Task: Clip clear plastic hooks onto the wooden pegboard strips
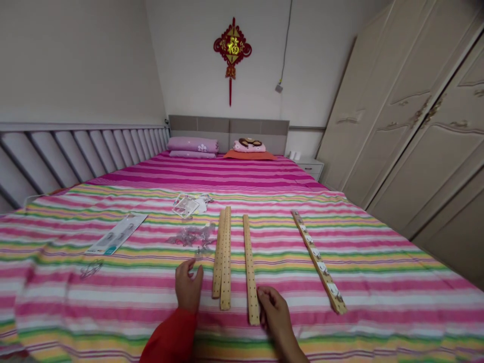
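Note:
My left hand (pixel 188 285) hovers low over the striped cover, its thumb and index finger apart and nothing visible between them. Just beyond its fingertips is a small metal piece in clear plastic (pixel 198 251), beside a heap of clear plastic packets (pixel 192 235). My right hand (pixel 275 308), fingers curled, grips the right edge of a perforated wooden strip (pixel 250 272) near its close end. Two more perforated wooden strips (pixel 225 262) lie side by side between my hands, partly overlapping. To the right, another wooden strip (pixel 318 262) carries several white-backed metal pieces.
On the left lie a flat packaged card (pixel 117 234) and some thin loops (pixel 91 268). Farther back is a pile of clear wrappers and white cards (pixel 191 204). A slatted rail (pixel 75 151) borders the bed's left side; wardrobes (pixel 401 121) stand at right.

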Motion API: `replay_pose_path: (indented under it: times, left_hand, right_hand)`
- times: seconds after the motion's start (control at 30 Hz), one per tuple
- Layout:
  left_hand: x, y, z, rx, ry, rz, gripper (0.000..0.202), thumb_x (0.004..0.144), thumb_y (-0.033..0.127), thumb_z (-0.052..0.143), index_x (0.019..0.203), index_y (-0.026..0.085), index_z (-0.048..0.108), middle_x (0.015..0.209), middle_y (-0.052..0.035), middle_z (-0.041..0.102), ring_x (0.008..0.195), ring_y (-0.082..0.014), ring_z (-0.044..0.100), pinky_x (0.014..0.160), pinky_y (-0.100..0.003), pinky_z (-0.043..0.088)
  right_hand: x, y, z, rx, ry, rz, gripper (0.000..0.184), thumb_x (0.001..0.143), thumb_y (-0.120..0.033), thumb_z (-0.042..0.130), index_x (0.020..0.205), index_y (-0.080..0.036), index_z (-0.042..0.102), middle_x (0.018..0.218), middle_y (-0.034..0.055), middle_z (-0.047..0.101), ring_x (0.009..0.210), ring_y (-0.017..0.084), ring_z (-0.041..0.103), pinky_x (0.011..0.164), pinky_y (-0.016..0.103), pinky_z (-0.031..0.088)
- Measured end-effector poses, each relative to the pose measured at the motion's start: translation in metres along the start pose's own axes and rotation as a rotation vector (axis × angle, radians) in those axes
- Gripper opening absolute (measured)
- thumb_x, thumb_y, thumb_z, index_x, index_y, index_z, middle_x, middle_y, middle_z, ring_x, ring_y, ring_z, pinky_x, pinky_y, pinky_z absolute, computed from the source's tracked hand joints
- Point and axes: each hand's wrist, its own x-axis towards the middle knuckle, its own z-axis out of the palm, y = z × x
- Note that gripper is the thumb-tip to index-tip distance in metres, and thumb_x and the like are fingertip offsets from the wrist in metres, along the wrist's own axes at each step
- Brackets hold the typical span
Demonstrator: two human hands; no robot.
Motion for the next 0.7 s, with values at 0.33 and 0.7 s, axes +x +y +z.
replay_pose_path:
  times: [0.33,0.7]
  left_hand:
    - [0.018,0.011,-0.003,0.296,-0.116,0.029,0.015,0.079,0.024,0.054,0.089,0.02,0.064,0.097,-0.0027,0.052,0.075,-0.0125,0.057,0.059,-0.025,0.046]
    - [0.028,0.015,-0.015,0.364,-0.065,0.24,0.017,0.085,0.025,0.048,0.085,0.02,0.064,0.095,-0.0033,0.056,0.078,-0.0134,0.059,0.054,-0.022,0.043]
  right_hand:
    - [0.006,-0.001,-0.006,0.056,0.01,0.057,0.051,0.053,-0.066,0.07,0.063,-0.018,0.055,0.036,-0.0083,0.046,0.021,0.006,0.035,0.024,0.016,0.021]
    - [0.007,0.004,-0.006,0.075,-0.006,0.024,0.05,0.054,-0.064,0.071,0.063,-0.018,0.054,0.037,-0.0086,0.046,0.021,0.005,0.034,0.024,0.017,0.021]
